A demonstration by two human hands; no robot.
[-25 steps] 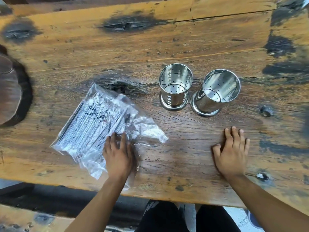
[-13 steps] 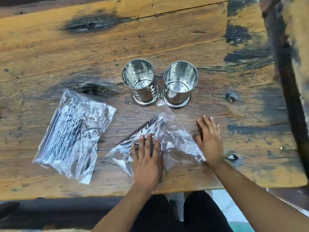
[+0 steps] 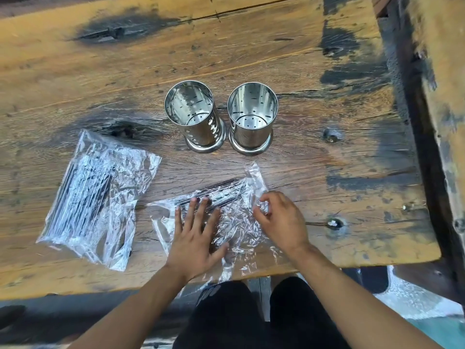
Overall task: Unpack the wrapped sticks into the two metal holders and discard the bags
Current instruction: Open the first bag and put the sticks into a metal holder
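Note:
Two shiny perforated metal holders stand side by side mid-table, the left holder and the right holder, both empty. A clear crinkled bag with dark wrapped sticks lies in front of me near the table's front edge. My left hand presses flat on this bag, fingers spread. My right hand pinches the bag's right end with curled fingers. A second, fuller clear bag of sticks lies to the left, untouched.
The worn wooden table has dark stains, knots and metal bolt heads on the right. Its right edge meets a dark gap and another plank. My dark-trousered legs show below the front edge.
The smaller bag was slid to the front middle, away from the fuller bag. My right hand moved from lying flat on the table to pinching the bag's right end. The view shifted right.

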